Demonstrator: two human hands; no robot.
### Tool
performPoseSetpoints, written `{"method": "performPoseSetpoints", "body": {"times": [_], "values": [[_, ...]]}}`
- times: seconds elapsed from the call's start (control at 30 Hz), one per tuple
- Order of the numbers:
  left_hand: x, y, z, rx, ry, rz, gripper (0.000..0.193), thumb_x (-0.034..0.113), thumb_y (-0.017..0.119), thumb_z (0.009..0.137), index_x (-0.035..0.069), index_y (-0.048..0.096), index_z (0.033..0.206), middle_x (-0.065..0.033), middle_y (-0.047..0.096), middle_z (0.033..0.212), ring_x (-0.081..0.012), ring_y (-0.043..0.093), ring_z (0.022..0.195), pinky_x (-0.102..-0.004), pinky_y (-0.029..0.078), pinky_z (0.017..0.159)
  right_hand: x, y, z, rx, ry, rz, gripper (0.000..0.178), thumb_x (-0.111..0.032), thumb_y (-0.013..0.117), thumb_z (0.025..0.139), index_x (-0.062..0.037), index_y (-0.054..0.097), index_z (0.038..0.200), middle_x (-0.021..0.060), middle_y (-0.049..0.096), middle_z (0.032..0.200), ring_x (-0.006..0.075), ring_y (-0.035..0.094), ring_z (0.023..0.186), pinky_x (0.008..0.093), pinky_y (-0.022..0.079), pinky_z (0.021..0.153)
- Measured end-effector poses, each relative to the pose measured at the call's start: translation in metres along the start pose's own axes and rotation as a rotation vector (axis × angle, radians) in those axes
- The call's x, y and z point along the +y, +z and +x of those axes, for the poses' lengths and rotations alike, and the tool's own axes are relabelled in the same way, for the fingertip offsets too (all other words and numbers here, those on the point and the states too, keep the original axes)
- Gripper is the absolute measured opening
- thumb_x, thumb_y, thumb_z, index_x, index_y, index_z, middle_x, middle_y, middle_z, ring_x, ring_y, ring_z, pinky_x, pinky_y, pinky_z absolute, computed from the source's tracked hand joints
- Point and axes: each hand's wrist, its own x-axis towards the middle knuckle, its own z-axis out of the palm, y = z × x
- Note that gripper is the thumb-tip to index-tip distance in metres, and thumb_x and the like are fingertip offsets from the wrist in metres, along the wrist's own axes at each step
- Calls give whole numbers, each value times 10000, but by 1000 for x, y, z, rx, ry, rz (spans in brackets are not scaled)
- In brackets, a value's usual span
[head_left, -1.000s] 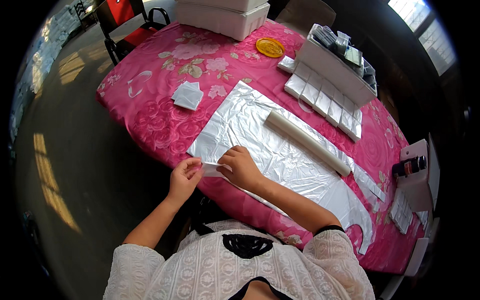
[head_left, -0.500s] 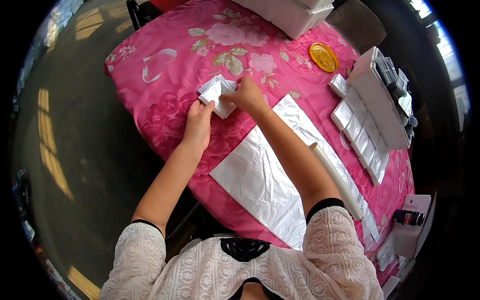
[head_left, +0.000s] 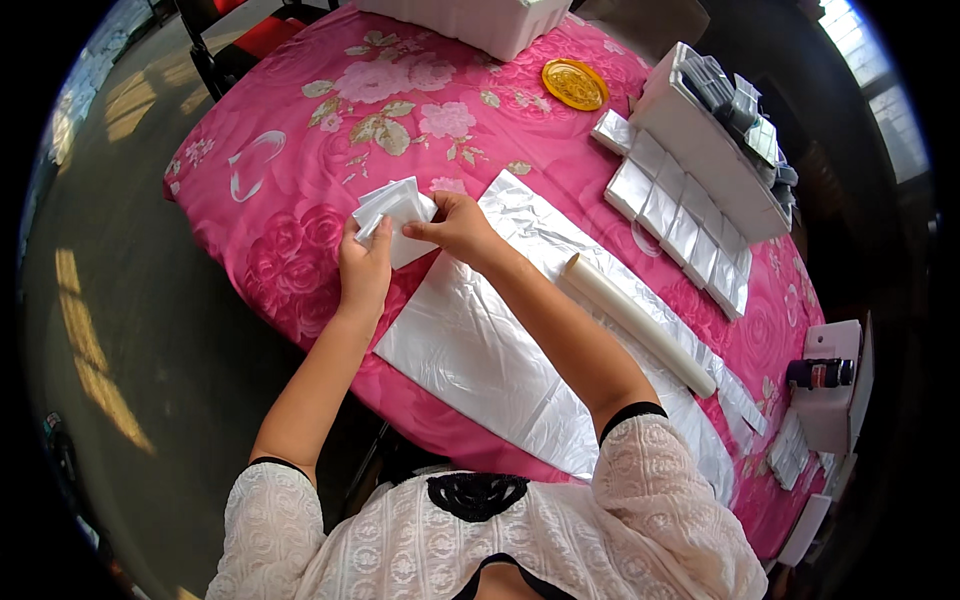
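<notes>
Both hands are above the pink floral tablecloth, working on a small folded white plastic sheet point(head_left: 402, 206) whose layered edges fan out at the top. My left hand point(head_left: 364, 268) grips its lower left side, thumb on top and the other fingers underneath. At its right edge my right hand point(head_left: 458, 230) pinches the sheet between thumb and fingers. A large flat white plastic sheet point(head_left: 480, 350) lies under my right forearm. On top of it rests a pale roll or tube point(head_left: 640, 325), set at a slant.
A row of folded white packets point(head_left: 680, 215) lies beside a white foam box point(head_left: 710, 150) filled with dark and clear items. A round yellow dish point(head_left: 575, 84) sits farther back, near another foam box point(head_left: 480, 22). A dark jar point(head_left: 820, 373) is at the right.
The view has turned, shifting the table leftward in the picture. My right hand's grip has moved to the sheet's right edge, and its folded layers now stand more apart.
</notes>
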Motion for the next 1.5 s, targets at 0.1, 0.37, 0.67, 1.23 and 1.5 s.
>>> {"method": "performPoseSetpoints", "body": {"times": [0.1, 0.37, 0.67, 1.23, 1.5], "values": [[4, 6, -32, -78, 250, 172, 353, 209, 549, 875, -1, 407, 1120, -97, 520, 1008, -155, 526, 925, -274, 438, 783, -27, -4, -50, 6, -29, 167, 238, -121, 723, 697, -10, 619, 881, 8, 587, 739, 85, 495, 641, 232, 425, 612], [-7, 39, -145, -449, 430, 179, 473, 257, 636, 812, 23, 419, 1161, -111, 492, 984, -184, 522, 884, -283, 439, 761, -32, -37, -215, 121, -212, 40, 460, -31, 649, 729, -54, 454, 1145, 45, 560, 979, 137, 503, 927, 291, 403, 836], [-63, 58, -202, -656, 433, 351, 702, 516, 703, 648, 26, 435, 1075, -103, 487, 991, -253, 492, 935, -337, 404, 815, 24, -28, -301, 235, -274, 93, 915, -13, 524, 701, -60, -75, 1391, 186, 425, 1268, 288, 412, 1187, 364, 302, 992], [-56, 68, -195, -741, 215, 137, 751, 218, 775, 664, 17, 319, 1226, -67, 543, 863, -142, 555, 815, -257, 459, 744, 46, -22, -296, 498, -281, -342, 884, -90, 722, 613, -11, 231, 1344, 152, 552, 1057, 319, 494, 950, 397, 359, 885], [-60, 74, -190, -806, 359, 226, 632, 148, 811, 599, 44, 444, 1103, -41, 545, 837, -134, 559, 750, -235, 469, 684, 39, -31, -292, 522, -284, -527, 466, -49, 717, 576, -35, 543, 1007, 110, 606, 905, 313, 524, 874, 394, 391, 850]]}}
